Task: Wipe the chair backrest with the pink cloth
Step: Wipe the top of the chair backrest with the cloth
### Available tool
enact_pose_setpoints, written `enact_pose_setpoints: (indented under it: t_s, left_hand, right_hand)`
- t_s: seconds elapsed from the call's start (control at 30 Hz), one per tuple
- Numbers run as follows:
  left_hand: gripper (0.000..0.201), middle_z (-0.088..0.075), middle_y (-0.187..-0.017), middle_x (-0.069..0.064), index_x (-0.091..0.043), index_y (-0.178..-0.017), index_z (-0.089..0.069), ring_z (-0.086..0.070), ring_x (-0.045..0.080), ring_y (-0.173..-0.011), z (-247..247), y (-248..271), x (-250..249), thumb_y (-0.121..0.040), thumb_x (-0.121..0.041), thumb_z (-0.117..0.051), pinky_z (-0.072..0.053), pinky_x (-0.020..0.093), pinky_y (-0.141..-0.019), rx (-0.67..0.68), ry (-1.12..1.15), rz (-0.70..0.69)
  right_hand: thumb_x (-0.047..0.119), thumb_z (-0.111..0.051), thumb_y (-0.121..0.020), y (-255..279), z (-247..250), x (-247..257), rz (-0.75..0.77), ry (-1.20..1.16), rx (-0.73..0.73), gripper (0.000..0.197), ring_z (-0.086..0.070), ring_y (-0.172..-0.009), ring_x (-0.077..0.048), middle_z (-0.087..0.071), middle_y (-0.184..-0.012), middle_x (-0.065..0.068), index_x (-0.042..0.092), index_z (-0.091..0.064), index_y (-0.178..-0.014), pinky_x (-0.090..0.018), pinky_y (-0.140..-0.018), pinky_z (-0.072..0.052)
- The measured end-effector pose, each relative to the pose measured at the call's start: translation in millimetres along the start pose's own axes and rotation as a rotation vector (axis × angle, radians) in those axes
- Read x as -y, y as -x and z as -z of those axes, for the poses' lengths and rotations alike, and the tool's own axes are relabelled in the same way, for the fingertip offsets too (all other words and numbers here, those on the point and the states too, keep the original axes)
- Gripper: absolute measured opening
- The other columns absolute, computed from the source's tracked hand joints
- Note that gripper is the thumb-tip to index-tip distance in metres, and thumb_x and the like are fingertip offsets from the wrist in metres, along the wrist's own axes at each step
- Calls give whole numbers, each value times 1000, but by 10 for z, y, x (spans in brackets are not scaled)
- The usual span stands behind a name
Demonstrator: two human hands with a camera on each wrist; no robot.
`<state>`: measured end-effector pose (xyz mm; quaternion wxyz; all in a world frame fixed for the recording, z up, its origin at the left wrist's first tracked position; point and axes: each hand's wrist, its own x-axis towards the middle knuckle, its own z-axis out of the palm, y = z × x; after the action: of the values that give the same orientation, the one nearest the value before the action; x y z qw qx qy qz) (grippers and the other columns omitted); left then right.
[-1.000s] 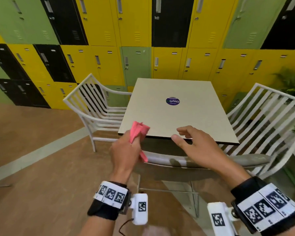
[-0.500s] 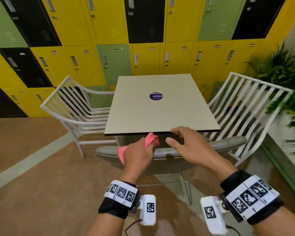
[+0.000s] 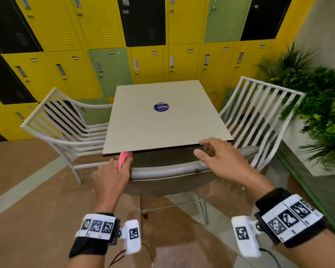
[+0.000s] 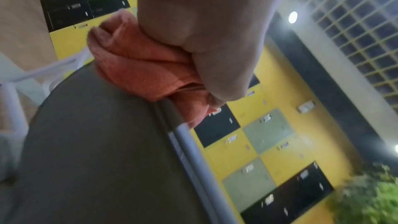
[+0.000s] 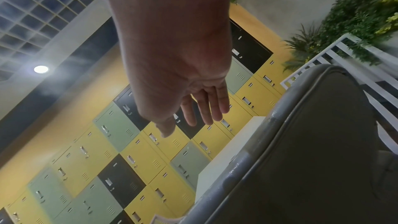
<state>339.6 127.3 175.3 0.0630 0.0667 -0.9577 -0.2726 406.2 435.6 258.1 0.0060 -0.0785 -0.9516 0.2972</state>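
Note:
A grey chair backrest [image 3: 168, 171] curves across the near side of the table, its top rim dusty. My left hand [image 3: 112, 175] grips the bunched pink cloth [image 3: 124, 158] and presses it on the left end of the rim; the left wrist view shows the cloth [image 4: 140, 64] against the backrest edge [image 4: 90, 142]. My right hand [image 3: 219, 157] hovers open just over the right part of the rim, fingers spread and loosely bent. In the right wrist view its fingers [image 5: 204, 108] are straight, above the backrest [image 5: 301, 159], holding nothing.
A beige square table [image 3: 162, 120] stands right behind the backrest. White slatted chairs flank it at left [image 3: 66, 120] and right [image 3: 259, 113]. Yellow, green and black lockers [image 3: 143, 55] fill the back wall. Green plants [image 3: 317, 105] stand at the right.
My left hand slid with the cloth along the backrest rim to its left end. My right hand shifted right above the rim. The view tilted down and closer.

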Motion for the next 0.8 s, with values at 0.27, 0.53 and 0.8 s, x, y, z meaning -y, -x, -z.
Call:
enact_pose_setpoints:
  t_s: [0.27,0.53,0.8]
  left_hand:
    - [50,-55,-57,-8,-20,-63,-62,-54,15,-59,-692,419,-640,-107,-43,-56,-55,43,-71,-246,130,-165]
    - [41,-60,-64,-8,-22,-68,-63,-54,16,-64,-1437,923,-1991,-105,-40,-59,-43,36,-66,-290,306,-192]
    - [51,-72,-74,4,-15,-79,-73,-63,12,-60,-1130,869,-2409,-105,-55,-55,-54,36,-67,-81,790,163]
  right_hand:
    - [58,-55,-96,-50,138,-246,17,-18,-6,54,-50,-126,-12,-55,-140,8,30,-52,-142,-36,-103,-45]
    - [61,-56,-94,-146,463,-790,48,-26,18,56,-50,-128,-13,-56,-140,8,31,-53,-141,-35,-103,-41]
    - [65,-52,-94,-314,880,-1486,107,-62,45,58,-49,-130,-12,-56,-142,10,32,-53,-142,-41,-106,-44]
